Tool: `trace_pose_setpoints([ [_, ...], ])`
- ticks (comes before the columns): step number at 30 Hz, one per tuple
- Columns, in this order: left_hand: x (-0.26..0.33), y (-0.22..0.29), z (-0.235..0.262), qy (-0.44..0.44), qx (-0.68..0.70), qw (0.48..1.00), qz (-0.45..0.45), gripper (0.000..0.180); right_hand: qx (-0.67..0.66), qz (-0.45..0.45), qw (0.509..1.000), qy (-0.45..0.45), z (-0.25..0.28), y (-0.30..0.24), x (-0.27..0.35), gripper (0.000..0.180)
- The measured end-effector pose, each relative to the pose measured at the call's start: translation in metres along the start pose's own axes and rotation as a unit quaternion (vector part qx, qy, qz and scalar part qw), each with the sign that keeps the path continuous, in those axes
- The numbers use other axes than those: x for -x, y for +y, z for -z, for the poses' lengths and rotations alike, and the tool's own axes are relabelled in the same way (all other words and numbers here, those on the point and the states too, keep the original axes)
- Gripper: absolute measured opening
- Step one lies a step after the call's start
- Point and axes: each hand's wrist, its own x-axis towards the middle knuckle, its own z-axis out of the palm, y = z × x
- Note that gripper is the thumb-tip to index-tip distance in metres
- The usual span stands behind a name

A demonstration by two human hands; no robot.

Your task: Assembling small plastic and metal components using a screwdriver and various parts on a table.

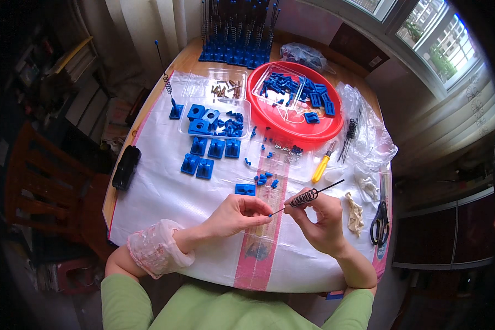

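My right hand (323, 226) is closed around a black spring with a straight rod end (304, 198), which points up and to the right. From the spring a thin wire runs left to a small blue cap (270, 215). My left hand (232, 217) pinches at this cap with thumb and fingertips. Just beyond the left hand lies a blue square base (245, 190). Several small blue plastic pieces (264, 179) are scattered behind it. Farther off, more blue bases (205, 168) sit in two rows, in front of a clear tray (182, 132) of blue parts.
A red basin (254, 118) of blue parts stands at the back right. A yellow-handled screwdriver (322, 166), loose black springs (349, 132) and black scissors (379, 224) lie on the right. One finished-looking spring stand (175, 111) rises at left; many more (236, 52) stand at the back.
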Motion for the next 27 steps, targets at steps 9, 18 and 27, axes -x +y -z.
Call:
trace_pose_setpoints([
  [9, 0.0, 0.001, -0.001, 0.002, 0.006, 1.0, 0.007, 0.017, 0.009, 0.004, 1.0, -0.006, 0.001, -0.001, 0.0, 0.013],
  [18, -0.003, -0.008, 0.002, 0.003, 0.005, 1.0, -0.025, 0.022, 0.013, 0.004, 1.0, -0.014, 0.001, -0.002, -0.001, 0.014],
  [27, -0.004, -0.004, 0.002, -0.004, 0.049, 0.999, -0.021, 0.036, 0.016, 0.009, 1.0, -0.024, 0.0, -0.002, -0.002, 0.015],
])
